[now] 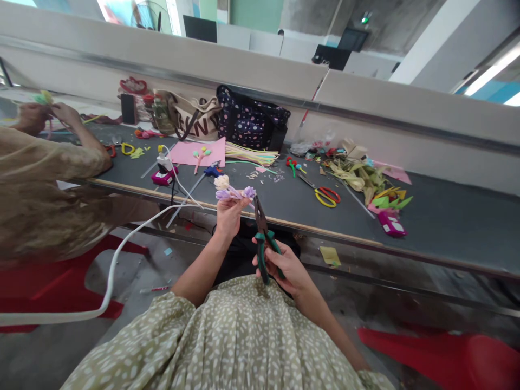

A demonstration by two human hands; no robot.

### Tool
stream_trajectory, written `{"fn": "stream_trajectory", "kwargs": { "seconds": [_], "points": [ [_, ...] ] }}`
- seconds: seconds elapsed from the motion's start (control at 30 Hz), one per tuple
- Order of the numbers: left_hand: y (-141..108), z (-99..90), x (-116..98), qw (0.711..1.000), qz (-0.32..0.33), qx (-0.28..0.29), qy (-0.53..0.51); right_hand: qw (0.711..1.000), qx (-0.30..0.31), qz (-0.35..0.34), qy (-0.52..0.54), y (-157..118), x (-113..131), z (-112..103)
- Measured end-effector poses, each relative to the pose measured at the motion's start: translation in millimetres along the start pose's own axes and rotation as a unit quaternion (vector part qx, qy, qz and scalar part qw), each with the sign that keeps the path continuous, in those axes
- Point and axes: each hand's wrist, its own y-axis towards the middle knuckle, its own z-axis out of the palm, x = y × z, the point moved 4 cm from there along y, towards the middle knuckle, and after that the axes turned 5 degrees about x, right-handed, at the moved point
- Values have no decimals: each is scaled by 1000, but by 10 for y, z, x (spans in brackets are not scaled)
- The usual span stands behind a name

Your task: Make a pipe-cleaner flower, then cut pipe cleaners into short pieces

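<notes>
My left hand point(229, 216) is closed around a small bunch of purple and cream fuzzy flowers point(223, 187), held up over the table's front edge. In my right hand point(284, 265) is a pair of long-nosed pliers point(260, 216) with dark green handles, their nose pointing up and slightly left. The pliers' tips are beside the purple flower point(249, 192) at the right end of the bunch; whether they touch it is too small to tell. The fingers of my right hand wrap the handles, which stand slightly apart.
On the dark table point(447, 216) lie scissors point(325, 196), pink paper point(182, 153), pale stems point(252, 154), husks and leaves point(357, 179), and a magenta box point(392, 223). Bags point(252, 119) stand against the partition. Another person's hands point(65, 114) are at left. A white cable point(111, 271) crosses the left side.
</notes>
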Motion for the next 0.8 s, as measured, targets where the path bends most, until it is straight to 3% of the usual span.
{"fn": "stream_trajectory", "kwargs": {
  "seconds": [0.4, 0.8],
  "points": [
    [-20, 15, -132, 988, 119, 25, 92, 999, -27, -10, -23, -26, 39, 4],
    [-54, 31, -181, 981, 131, -16, 145, 996, -70, -36, -44, -26, 38, -3]
  ]
}}
